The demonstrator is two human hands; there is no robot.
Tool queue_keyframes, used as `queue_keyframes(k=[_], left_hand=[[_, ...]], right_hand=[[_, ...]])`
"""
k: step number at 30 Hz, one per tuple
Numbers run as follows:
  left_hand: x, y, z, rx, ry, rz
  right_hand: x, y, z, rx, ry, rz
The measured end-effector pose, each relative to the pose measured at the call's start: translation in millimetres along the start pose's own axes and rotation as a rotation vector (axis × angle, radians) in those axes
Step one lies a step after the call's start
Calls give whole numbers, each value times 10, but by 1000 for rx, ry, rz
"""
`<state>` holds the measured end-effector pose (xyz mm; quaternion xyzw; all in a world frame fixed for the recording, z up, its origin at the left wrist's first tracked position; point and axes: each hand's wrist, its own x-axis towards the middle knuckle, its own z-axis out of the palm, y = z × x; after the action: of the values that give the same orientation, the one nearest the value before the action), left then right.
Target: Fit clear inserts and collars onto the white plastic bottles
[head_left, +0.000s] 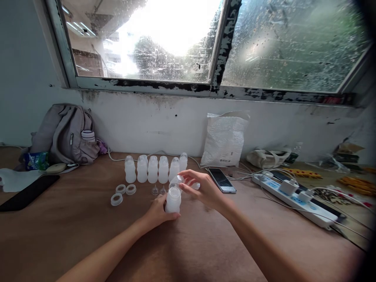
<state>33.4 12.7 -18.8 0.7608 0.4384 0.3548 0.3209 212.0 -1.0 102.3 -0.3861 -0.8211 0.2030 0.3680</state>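
Note:
My left hand (158, 209) is wrapped around a white, translucent baby bottle (173, 201), which stands upright with its open neck facing up. Just above that neck, the fingers of my right hand (202, 186) pinch a clear domed bottle cap (176, 181), tilted over the rim. Behind the hands stand several capped baby bottles (152, 170) in a row. Two clear bottle nipples (155, 190) lie near my left fingers. Left of them are three white screw rings (116, 199). A small clear piece (196, 185) is partly hidden behind my right fingers.
A smartphone (222, 180) lies to the right, near a power strip (296, 199) with plugs and trailing cables. A white plastic mailer (225, 141) leans on the wall. To the left are a grey backpack (67, 133) and a black flat object (29, 192).

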Motion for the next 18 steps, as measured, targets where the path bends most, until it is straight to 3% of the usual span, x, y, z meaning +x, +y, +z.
queue_keyframes(k=[18], left_hand=[[-22, 36, -14, -7, -9, 30]], right_hand=[[-8, 103, 134, -108, -85, 33]])
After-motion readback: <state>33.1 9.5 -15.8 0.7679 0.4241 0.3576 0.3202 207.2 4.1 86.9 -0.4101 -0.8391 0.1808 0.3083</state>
